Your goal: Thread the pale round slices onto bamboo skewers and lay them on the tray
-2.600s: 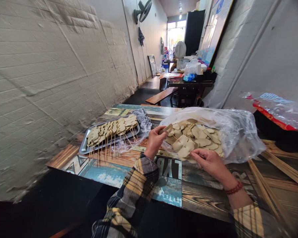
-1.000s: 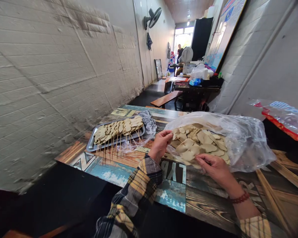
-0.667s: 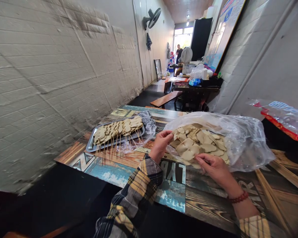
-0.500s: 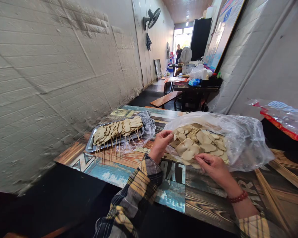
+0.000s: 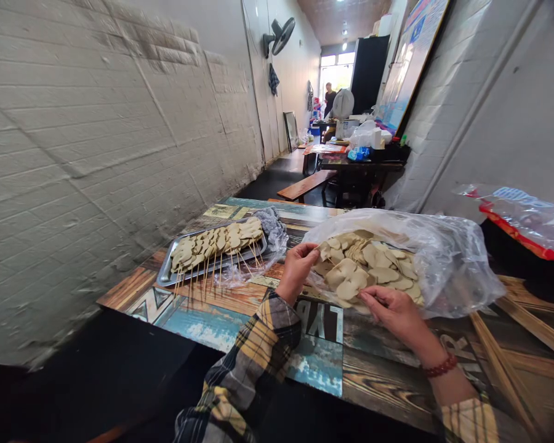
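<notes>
The left hand (image 5: pixel 299 271) has its fingertips pinched shut on one tan slice at the nine o'clock edge of the heap of flat tan slices (image 5: pixel 369 271), which lies in the open clear plastic bag (image 5: pixel 447 258) at about one o'clock from the person. The right hand (image 5: pixel 394 311) rests at the heap's six o'clock edge, fingers curled onto the lowest slices; whether that grip has closed on one cannot be told.

The slices look thin, smooth and pliant, rounded like lobed hearts, and they overlap closely. A pinch could well lift two stuck together, or tear one at its edge. The bag is thin, crinkled film with a loose mouth, so a tug may drag it across the table (image 5: pixel 212 320) and spill slices.

At ten o'clock a shallow metal tray (image 5: pixel 164 277) holds filled skewers (image 5: pixel 212 249) in a row, their thin sticks overhanging the near rim; a sleeve brushing them could tip them out. Long bare bamboo sticks (image 5: pixel 498 357) lie at four o'clock on the painted, grainy wooden planks, near the right forearm, and may roll.
</notes>
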The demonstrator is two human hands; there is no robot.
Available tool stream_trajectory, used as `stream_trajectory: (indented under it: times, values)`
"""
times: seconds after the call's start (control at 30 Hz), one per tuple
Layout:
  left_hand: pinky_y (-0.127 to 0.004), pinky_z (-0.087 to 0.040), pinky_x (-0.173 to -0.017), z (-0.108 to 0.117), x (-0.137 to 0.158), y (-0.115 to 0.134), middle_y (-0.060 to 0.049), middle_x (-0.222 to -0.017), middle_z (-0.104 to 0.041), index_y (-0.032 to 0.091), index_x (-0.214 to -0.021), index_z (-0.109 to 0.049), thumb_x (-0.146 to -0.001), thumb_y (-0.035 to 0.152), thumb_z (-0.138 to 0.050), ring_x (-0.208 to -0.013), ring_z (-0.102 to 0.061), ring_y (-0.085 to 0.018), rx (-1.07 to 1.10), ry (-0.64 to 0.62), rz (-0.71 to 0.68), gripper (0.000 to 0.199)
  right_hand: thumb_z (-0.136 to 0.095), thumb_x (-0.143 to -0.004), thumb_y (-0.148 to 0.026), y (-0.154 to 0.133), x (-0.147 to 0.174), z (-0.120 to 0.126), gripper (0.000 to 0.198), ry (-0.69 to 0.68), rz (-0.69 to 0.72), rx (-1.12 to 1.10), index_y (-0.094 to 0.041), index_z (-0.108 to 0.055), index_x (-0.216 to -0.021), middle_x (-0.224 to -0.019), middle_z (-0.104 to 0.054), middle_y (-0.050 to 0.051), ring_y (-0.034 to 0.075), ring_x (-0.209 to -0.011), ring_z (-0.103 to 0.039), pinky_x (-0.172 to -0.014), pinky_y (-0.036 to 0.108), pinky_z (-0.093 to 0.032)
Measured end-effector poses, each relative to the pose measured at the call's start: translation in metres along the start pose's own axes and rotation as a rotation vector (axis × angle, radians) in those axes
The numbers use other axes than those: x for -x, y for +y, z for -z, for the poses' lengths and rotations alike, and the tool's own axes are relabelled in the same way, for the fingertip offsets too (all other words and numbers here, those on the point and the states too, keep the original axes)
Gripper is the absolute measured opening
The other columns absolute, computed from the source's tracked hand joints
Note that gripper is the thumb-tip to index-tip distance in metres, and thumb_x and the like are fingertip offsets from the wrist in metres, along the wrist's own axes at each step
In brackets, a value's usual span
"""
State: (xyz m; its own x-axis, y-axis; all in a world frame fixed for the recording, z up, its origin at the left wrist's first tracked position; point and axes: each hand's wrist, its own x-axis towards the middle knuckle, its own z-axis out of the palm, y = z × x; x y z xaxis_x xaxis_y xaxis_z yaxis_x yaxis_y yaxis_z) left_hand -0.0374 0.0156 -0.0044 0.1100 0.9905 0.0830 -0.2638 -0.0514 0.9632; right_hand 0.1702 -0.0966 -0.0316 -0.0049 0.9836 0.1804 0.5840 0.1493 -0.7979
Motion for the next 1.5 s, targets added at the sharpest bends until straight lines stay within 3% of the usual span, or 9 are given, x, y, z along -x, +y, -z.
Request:
stream_trajectory:
  times: [0.3,0.47,0.6,0.73,0.93,1.27,1.5]
  values:
    - [-0.022,-0.033,-0.057,0.0,0.004,0.004,0.002,-0.068,-0.061,0.015,-0.076,-0.072,-0.065,0.03,-0.083,-0.059,-0.046,-0.007,0.035,-0.05,0.047,0.022,-0.052,-0.093,-0.054,-0.004,-0.001,-0.001,0.045,0.021,0.007,-0.006,-0.018,-0.077,-0.08,-0.047,-0.059,-0.001,0.016,-0.046,-0.054,-0.049,0.026,-0.04]
    - [-0.022,-0.031,-0.057,0.003,0.0,0.0,0.003,-0.066,-0.059,0.015,-0.087,-0.073,-0.061,0.032,-0.089,-0.058,-0.046,-0.007,0.074,-0.043,0.091,0.035,-0.053,-0.091,-0.053,-0.005,-0.001,-0.002,0.043,0.037,-0.001,-0.025,-0.019,-0.077,-0.079,-0.047,-0.056,-0.002,0.015,-0.046,-0.053,-0.049,0.025,-0.041]
    - [-0.023,-0.027,-0.053,0.006,-0.004,-0.005,0.002,-0.065,-0.059,0.014,-0.077,-0.073,-0.056,0.04,-0.091,-0.056,-0.042,-0.006,0.124,-0.073,0.142,0.038,-0.054,-0.091,-0.053,-0.006,-0.001,-0.003,0.043,0.032,-0.016,-0.046,-0.019,-0.077,-0.079,-0.047,-0.056,-0.002,0.015,-0.045,-0.052,-0.048,0.025,-0.04]
    - [-0.023,-0.031,-0.054,0.006,-0.005,-0.008,0.0,-0.07,-0.062,0.015,-0.074,-0.073,-0.05,0.046,-0.095,-0.061,-0.047,-0.008,0.193,-0.076,0.196,0.045,-0.054,-0.092,-0.053,-0.006,0.0,-0.003,0.043,0.021,-0.024,-0.062,-0.019,-0.076,-0.079,-0.047,-0.057,-0.002,0.015,-0.046,-0.052,-0.049,0.025,-0.04]
    - [-0.024,-0.028,-0.053,0.004,-0.005,-0.012,0.004,-0.058,-0.049,0.014,-0.065,-0.068,-0.049,0.048,-0.096,-0.054,-0.037,-0.006,0.24,-0.093,0.2,0.048,-0.053,-0.093,-0.053,-0.005,0.0,-0.005,0.043,0.001,-0.006,-0.054,-0.019,-0.076,-0.08,-0.047,-0.057,-0.002,0.015,-0.046,-0.052,-0.05,0.026,-0.041]
    - [-0.024,-0.026,-0.052,-0.003,0.004,-0.009,0.003,-0.058,-0.051,0.014,-0.063,-0.067,-0.046,0.054,-0.095,-0.054,-0.038,-0.007,0.135,-0.129,0.189,0.052,-0.052,-0.092,-0.063,-0.006,-0.001,-0.008,0.051,0.007,-0.022,-0.088,-0.02,-0.073,-0.074,-0.047,-0.056,-0.001,0.015,-0.045,-0.051,-0.049,0.028,-0.04]
    - [-0.023,-0.025,-0.053,-0.006,0.006,-0.013,0.004,-0.058,-0.048,0.015,-0.06,-0.063,-0.054,0.054,-0.093,-0.054,-0.036,-0.006,0.091,-0.234,0.176,0.05,-0.055,-0.089,-0.069,-0.012,-0.001,-0.009,0.054,-0.009,-0.079,-0.208,-0.019,-0.068,-0.072,-0.047,-0.051,-0.003,0.013,-0.045,-0.043,-0.048,0.026,-0.035]
